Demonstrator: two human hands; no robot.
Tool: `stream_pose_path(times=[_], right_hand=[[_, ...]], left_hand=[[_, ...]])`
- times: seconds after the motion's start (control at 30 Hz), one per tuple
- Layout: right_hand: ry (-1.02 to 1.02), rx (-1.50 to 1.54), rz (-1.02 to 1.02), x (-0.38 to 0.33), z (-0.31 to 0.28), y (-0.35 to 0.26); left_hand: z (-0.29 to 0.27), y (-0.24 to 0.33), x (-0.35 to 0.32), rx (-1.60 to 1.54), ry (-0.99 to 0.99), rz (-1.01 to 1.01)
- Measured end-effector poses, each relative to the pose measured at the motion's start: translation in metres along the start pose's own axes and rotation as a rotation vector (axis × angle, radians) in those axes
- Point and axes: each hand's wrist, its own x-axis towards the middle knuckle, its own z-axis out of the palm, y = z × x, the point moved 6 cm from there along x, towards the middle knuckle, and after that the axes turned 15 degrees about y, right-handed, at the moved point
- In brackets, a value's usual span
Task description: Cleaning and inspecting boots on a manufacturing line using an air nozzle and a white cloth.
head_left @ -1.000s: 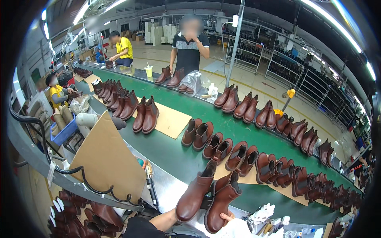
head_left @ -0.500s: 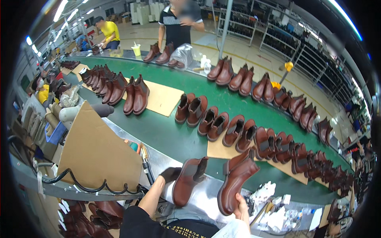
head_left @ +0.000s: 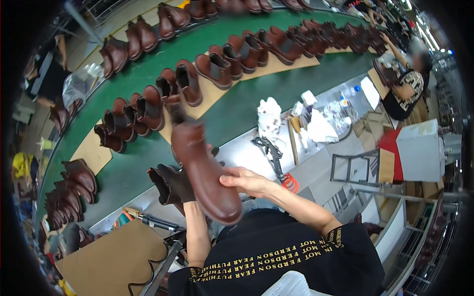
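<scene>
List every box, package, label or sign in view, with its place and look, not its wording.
Closed box: right edge, blocky, white with a red side.
Flat cardboard sheet: lower left, brown, a black cable lying across it.
White card: upper right on the bench, tilted rectangle.
No screens visible.

I see my bare right hand [head_left: 247, 181] and gloved left hand [head_left: 178, 183] holding a brown boot [head_left: 205, 170] above the green belt [head_left: 232, 111] of paired boots [head_left: 197, 79]

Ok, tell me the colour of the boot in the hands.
Reddish-brown boot, clearest in the head view.
</scene>
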Motion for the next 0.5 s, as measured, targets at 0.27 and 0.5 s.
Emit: stream_pose_path(times=[0.27,0.5], right_hand=[[1.405,-0.986,-0.533,-0.058,-0.265,-0.070],[1.513,-1.269,-0.263,-0.005,-0.440,-0.049]], left_hand=[[-0.060,0.001,0.008,0.391,0.279,0.231],[-0.055,-0.015,0.047,0.532,0.349,0.586]])
